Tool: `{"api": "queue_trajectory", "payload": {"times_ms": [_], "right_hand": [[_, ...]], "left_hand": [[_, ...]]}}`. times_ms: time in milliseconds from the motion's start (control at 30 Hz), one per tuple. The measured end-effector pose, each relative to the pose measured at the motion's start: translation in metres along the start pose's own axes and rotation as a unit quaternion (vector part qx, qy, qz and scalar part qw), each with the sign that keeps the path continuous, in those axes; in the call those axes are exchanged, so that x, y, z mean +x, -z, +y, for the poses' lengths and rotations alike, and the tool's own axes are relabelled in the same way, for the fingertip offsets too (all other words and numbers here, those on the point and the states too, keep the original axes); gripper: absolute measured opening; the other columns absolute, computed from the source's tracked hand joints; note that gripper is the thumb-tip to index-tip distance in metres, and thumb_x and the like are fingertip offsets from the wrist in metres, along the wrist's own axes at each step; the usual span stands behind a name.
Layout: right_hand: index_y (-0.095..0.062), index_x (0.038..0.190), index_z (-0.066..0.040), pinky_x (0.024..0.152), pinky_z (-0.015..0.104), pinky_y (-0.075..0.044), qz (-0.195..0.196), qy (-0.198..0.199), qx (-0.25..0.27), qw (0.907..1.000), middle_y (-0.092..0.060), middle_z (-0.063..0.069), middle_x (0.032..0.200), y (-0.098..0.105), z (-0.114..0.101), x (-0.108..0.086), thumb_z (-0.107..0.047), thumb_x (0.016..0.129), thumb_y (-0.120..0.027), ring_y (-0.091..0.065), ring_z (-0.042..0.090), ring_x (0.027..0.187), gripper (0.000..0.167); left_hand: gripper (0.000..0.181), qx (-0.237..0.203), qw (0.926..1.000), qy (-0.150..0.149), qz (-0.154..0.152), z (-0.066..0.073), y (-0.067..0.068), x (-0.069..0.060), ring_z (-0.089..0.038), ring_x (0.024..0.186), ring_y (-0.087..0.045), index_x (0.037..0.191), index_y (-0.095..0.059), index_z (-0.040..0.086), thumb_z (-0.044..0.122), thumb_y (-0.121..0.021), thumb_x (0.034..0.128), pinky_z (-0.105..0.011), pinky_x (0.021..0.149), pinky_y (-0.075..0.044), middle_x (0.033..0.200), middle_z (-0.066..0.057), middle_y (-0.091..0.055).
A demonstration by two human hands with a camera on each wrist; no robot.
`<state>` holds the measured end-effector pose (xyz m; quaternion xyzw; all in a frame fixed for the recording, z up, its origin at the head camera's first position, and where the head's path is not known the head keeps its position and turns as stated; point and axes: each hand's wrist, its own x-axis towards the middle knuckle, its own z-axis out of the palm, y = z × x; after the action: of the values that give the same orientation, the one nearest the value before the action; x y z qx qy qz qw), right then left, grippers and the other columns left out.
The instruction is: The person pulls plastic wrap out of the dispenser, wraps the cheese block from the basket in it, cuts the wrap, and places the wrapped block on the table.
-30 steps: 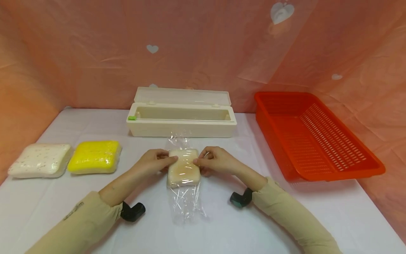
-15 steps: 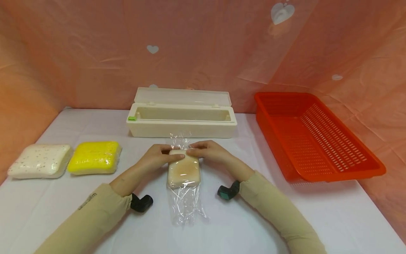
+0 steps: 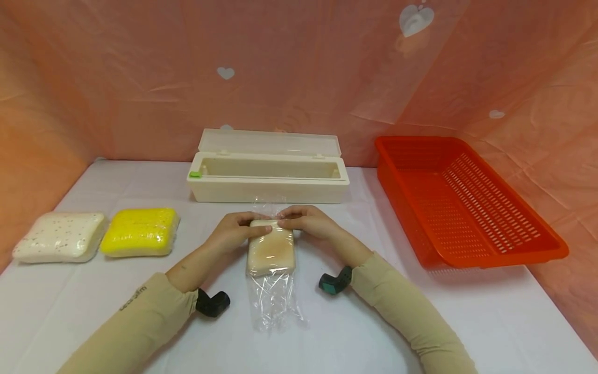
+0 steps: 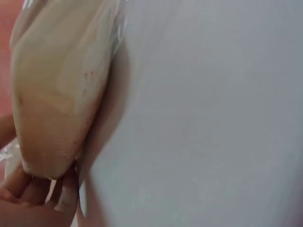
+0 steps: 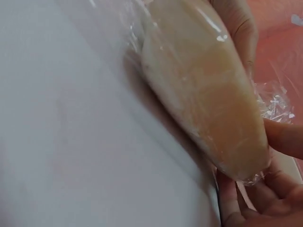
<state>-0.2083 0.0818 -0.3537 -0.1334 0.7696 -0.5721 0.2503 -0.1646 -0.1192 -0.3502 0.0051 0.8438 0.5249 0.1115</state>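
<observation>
A pale square slice of bread (image 3: pixel 271 255), browned in the middle, lies on the white table within clear plastic wrap (image 3: pixel 276 306). Loose film sticks out at its near and far ends. My left hand (image 3: pixel 230 232) grips the far left corner, thumb on top. My right hand (image 3: pixel 308 221) pinches the far right edge, its thumb near the film's far end. In the left wrist view, fingers curl round an end of the bread (image 4: pixel 57 90). The right wrist view shows film stretched over the bread (image 5: pixel 208 90); some fingertips are hidden behind it.
Behind the bread stands a long white wrap dispenser (image 3: pixel 268 192) with its lid raised. A red plastic basket (image 3: pixel 406 218) is at the right. At the left lie a yellow wrapped slab (image 3: pixel 137 231) and a speckled white one (image 3: pixel 60 236).
My right hand has moved from the bread's right side to its far edge, nearer the left hand. The left hand has shifted slightly toward the far edge. The bread has stayed in place.
</observation>
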Motion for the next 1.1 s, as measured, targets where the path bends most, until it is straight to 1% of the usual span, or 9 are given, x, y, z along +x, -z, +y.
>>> {"api": "queue_trajectory", "payload": {"times_ms": [167, 333, 400, 500, 667, 767, 933, 1000, 1100], "right_hand": [[-0.063, 0.111, 0.004, 0.082, 0.019, -0.045, 0.012, 0.011, 0.026, 0.9995, -0.07, -0.001, 0.096, 0.001, 0.003, 0.0, -0.007, 0.086, -0.065, -0.059, 0.004, 0.089, 0.027], [-0.065, 0.112, 0.002, 0.087, 0.021, -0.046, 0.019, 0.047, 0.006, 0.9987, -0.072, 0.009, 0.106, 0.002, 0.005, -0.001, -0.007, 0.087, -0.067, -0.064, 0.008, 0.098, 0.027], [-0.065, 0.115, 0.001, 0.091, 0.023, -0.046, 0.016, 0.069, -0.006, 0.9974, -0.071, 0.012, 0.111, 0.003, 0.003, -0.003, -0.007, 0.087, -0.067, -0.066, 0.013, 0.103, 0.029], [-0.063, 0.12, 0.001, 0.095, 0.027, -0.048, 0.003, 0.113, -0.027, 0.9932, -0.068, 0.016, 0.115, 0.005, -0.001, -0.008, -0.006, 0.088, -0.066, -0.065, 0.02, 0.108, 0.033], [-0.06, 0.123, 0.004, 0.1, 0.034, -0.046, -0.022, 0.182, -0.078, 0.98, -0.065, 0.019, 0.12, 0.011, -0.002, -0.014, 0.0, 0.089, -0.059, -0.061, 0.028, 0.116, 0.034], [-0.061, 0.124, 0.003, 0.103, 0.034, -0.044, -0.033, 0.216, -0.126, 0.9677, -0.064, 0.016, 0.123, 0.015, -0.001, -0.019, 0.0, 0.092, -0.055, -0.058, 0.027, 0.12, 0.033], [-0.063, 0.125, -0.004, 0.105, 0.032, -0.042, -0.055, 0.273, -0.206, 0.9382, -0.063, 0.01, 0.128, 0.02, 0.001, -0.028, 0.003, 0.093, -0.049, -0.055, 0.022, 0.124, 0.035], [-0.062, 0.127, -0.004, 0.107, 0.033, -0.04, -0.072, 0.292, -0.243, 0.9222, -0.059, 0.011, 0.133, 0.021, 0.001, -0.031, 0.006, 0.093, -0.047, -0.052, 0.022, 0.128, 0.038], [-0.058, 0.132, -0.005, 0.111, 0.036, -0.035, -0.1, 0.3, -0.317, 0.8943, -0.052, 0.011, 0.141, 0.021, 0.001, -0.036, 0.005, 0.094, -0.045, -0.044, 0.022, 0.135, 0.041]], "left_hand": [[0.042, -0.012, 0.9998, -0.012, -0.005, -0.001, 0.003, 0.0, -0.033, 0.13, -0.048, 0.127, -0.06, 0.003, 0.022, -0.066, 0.0897, -0.047, 0.11, -0.034, 0.132, -0.017, -0.058], [0.032, 0.002, 0.998, -0.063, 0.005, -0.002, 0.003, -0.002, -0.03, 0.119, -0.056, 0.118, -0.066, 0.0, 0.016, -0.065, 0.0899, -0.04, 0.102, -0.041, 0.12, -0.017, -0.065], [0.031, 0.006, 0.9962, -0.087, 0.003, -0.001, 0.004, -0.004, -0.029, 0.114, -0.059, 0.117, -0.066, -0.001, 0.015, -0.065, 0.0897, -0.036, 0.096, -0.045, 0.117, -0.018, -0.067], [0.036, 0.011, 0.9946, -0.102, -0.015, -0.001, 0.009, -0.008, -0.033, 0.115, -0.059, 0.121, -0.063, -0.002, 0.013, -0.066, 0.0889, -0.039, 0.096, -0.048, 0.122, -0.02, -0.064], [0.047, 0.062, 0.9877, -0.134, -0.05, 0.001, 0.017, -0.017, -0.042, 0.126, -0.048, 0.132, -0.055, -0.001, 0.014, -0.065, 0.0878, -0.053, 0.105, -0.039, 0.133, -0.021, -0.056], [0.052, 0.108, 0.9746, -0.186, -0.061, 0.001, 0.018, -0.022, -0.043, 0.13, -0.044, 0.136, -0.051, 0.001, 0.012, -0.065, 0.0872, -0.058, 0.107, -0.033, 0.138, -0.02, -0.052], [0.059, 0.159, 0.9447, -0.273, -0.086, -0.002, 0.018, -0.033, -0.041, 0.136, -0.037, 0.142, -0.042, 0.0, 0.012, -0.065, 0.0884, -0.058, 0.11, -0.029, 0.145, -0.022, -0.043], [0.062, 0.183, 0.9354, -0.284, -0.105, -0.003, 0.017, -0.037, -0.04, 0.139, -0.032, 0.145, -0.037, 0.001, 0.017, -0.062, 0.0913, -0.057, 0.111, -0.026, 0.15, -0.022, -0.036], [0.065, 0.233, 0.9226, -0.277, -0.134, -0.004, 0.015, -0.043, -0.034, 0.145, -0.021, 0.149, -0.029, 0.004, 0.029, -0.057, 0.096, -0.055, 0.114, -0.021, 0.156, -0.017, -0.024]]}}
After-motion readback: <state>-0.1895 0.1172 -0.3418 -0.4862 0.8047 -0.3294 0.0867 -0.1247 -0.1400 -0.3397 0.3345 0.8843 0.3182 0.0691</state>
